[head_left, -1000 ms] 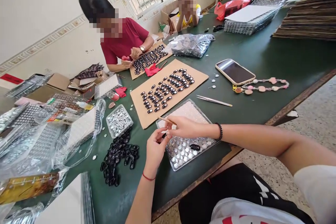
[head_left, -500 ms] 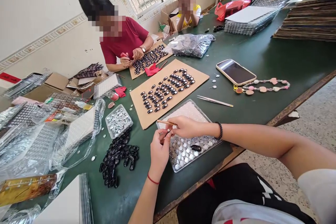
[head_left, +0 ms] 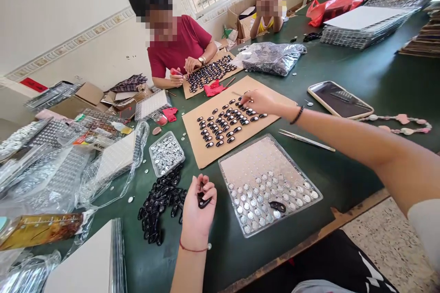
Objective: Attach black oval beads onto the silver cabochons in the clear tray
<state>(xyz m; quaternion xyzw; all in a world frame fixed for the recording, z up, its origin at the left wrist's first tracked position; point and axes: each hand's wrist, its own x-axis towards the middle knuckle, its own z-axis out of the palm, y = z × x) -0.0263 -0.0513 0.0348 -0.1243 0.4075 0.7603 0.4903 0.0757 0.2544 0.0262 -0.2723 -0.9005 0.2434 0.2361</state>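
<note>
A small glossy black oval piece (head_left: 203, 201) sits pinched in the grip of the left hand (head_left: 196, 213), fingers curled together around it, just above the green surface (head_left: 347, 62) beside a loose heap of similar black oval pieces (head_left: 161, 206). The right hand (head_left: 258, 101) reaches out over the brown cardboard sheet (head_left: 206, 158) lined with rows of black pieces, its fingertips together on a thin wooden stick (head_left: 240, 95). Just right of the left hand lies a clear plastic blister tray (head_left: 257, 160), its near half filled with small silver round discs and one black piece, its far half bare. A smaller clear box (head_left: 167, 153) above the heap is full of silver discs. Metal tweezers (head_left: 305, 140) and a phone (head_left: 339, 100) lie beyond the tray.
</note>
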